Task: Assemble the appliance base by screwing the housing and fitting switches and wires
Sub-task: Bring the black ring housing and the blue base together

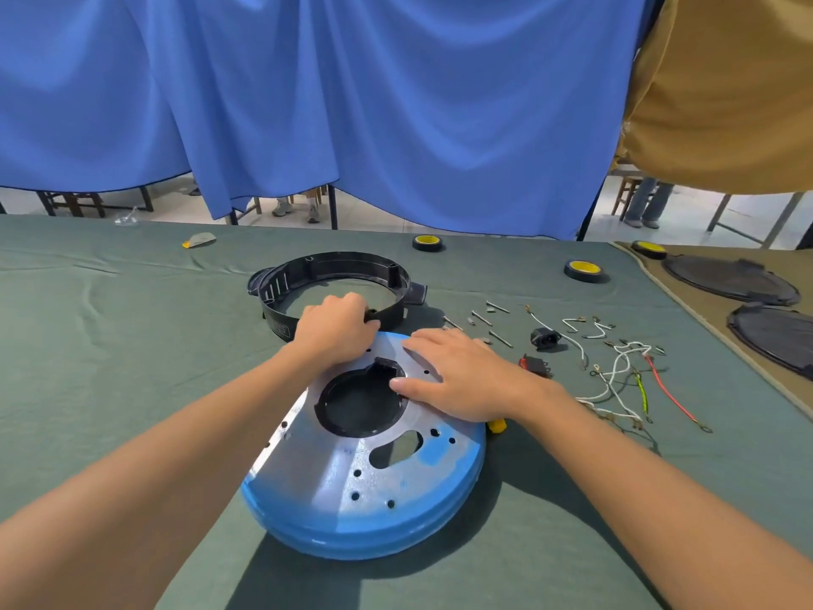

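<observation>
A round blue and silver metal base plate (352, 490) lies tilted on the green cloth, with a black plastic insert (352, 407) in its central hole. My left hand (334, 330) grips the near rim of the black ring housing (334, 268) behind the plate. My right hand (457, 376) rests flat on the plate, fingers straight, thumb at the insert's edge. To the right lie several long screws (492, 321), a black socket (544, 338), a red rocker switch (534, 365) and loose white, red and green-yellow wires (624, 380).
A yellow tool handle (498, 426) peeks out under my right wrist. Three tape rolls (583, 270) sit toward the back. Two dark round covers (730, 279) lie on the brown cloth at right. Blue curtain hangs behind the table.
</observation>
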Action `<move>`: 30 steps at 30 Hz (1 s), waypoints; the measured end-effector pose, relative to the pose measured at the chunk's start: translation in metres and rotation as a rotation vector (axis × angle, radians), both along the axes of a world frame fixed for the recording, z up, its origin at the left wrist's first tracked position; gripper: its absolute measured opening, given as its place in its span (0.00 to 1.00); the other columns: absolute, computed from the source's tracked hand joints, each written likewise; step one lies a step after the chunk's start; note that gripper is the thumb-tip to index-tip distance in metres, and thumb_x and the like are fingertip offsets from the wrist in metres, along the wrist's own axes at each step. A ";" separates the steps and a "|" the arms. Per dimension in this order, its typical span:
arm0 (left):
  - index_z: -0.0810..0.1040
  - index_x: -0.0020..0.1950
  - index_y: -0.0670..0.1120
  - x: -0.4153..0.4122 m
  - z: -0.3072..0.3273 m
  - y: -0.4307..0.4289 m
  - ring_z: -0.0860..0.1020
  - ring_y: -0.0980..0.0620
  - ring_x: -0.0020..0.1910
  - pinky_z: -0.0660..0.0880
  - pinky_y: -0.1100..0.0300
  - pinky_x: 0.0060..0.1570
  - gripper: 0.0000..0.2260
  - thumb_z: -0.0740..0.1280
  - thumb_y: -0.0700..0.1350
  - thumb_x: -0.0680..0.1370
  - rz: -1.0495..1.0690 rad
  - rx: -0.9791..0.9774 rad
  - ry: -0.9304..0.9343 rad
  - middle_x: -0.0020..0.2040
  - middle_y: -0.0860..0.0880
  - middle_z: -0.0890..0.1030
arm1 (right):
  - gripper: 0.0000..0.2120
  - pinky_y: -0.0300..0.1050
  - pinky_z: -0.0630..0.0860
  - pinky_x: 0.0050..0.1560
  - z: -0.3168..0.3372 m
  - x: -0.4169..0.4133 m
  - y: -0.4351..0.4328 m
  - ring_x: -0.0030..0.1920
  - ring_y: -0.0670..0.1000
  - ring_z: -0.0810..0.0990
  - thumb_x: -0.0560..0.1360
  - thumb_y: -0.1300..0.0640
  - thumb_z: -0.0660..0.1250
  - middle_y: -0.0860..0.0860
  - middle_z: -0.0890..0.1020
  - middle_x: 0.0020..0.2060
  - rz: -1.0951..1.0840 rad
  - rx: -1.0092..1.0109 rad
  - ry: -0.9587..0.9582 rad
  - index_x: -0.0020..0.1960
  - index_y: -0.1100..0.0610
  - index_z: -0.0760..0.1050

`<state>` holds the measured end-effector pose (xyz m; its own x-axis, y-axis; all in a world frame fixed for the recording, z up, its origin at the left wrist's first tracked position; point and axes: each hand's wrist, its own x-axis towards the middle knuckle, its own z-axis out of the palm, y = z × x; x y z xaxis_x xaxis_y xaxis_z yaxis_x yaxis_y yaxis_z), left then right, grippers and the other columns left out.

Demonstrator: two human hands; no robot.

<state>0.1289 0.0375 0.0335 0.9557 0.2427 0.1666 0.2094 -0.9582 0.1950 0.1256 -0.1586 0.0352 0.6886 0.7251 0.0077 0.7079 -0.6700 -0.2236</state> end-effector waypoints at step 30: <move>0.79 0.48 0.44 -0.017 0.035 -0.015 0.72 0.43 0.49 0.68 0.54 0.44 0.03 0.67 0.41 0.77 -0.243 0.102 -0.126 0.51 0.42 0.81 | 0.41 0.61 0.41 0.73 0.000 -0.002 0.005 0.76 0.49 0.51 0.64 0.22 0.57 0.41 0.56 0.75 0.025 -0.009 0.132 0.72 0.34 0.49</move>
<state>0.1117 0.0227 0.0685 0.9540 -0.0148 0.2996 -0.0483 -0.9933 0.1049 0.1234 -0.1533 0.0352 0.6650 0.7415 -0.0885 0.6890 -0.6550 -0.3104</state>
